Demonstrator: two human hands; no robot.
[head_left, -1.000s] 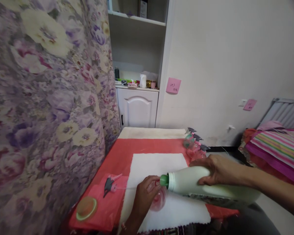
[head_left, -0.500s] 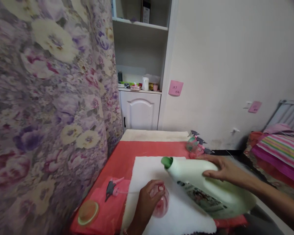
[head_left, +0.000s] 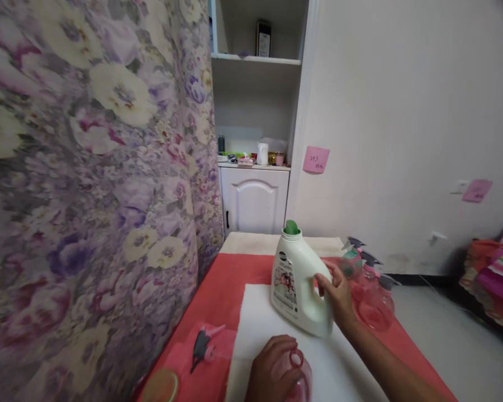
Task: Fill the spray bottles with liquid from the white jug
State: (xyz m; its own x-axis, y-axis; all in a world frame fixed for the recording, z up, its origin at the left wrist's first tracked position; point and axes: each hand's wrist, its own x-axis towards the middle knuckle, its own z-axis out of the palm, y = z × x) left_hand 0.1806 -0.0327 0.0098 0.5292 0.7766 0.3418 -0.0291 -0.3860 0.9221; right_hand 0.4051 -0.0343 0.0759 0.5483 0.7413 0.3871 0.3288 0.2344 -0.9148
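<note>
My right hand (head_left: 334, 289) grips the handle of a large pale-green detergent jug (head_left: 285, 279). The jug is nearly upright, slightly tilted, with a green spout in its uncapped neck. Whether its base touches the white cloth (head_left: 251, 312) I cannot tell. Below it, my left hand (head_left: 272, 365) is closed around a clear pink bottle (head_left: 304, 385), whose open round mouth faces up. To the left lies a spray head (head_left: 201, 349), dark grey and pink, with a thin tube. A round lid-like thing (head_left: 161, 386) sits at the near left, partly cut off.
Several spray bottles (head_left: 375, 304), pink and green, stand along the right table edge. A red cover (head_left: 243, 269) lies over the table. A floral curtain (head_left: 109, 212) hangs close on the left; a white cabinet (head_left: 255, 198) stands behind.
The jug has swung from lying tilted toward the pink bottle to nearly upright, moving left and back with my right hand. My left hand still holds the bottle. The view has shifted.
</note>
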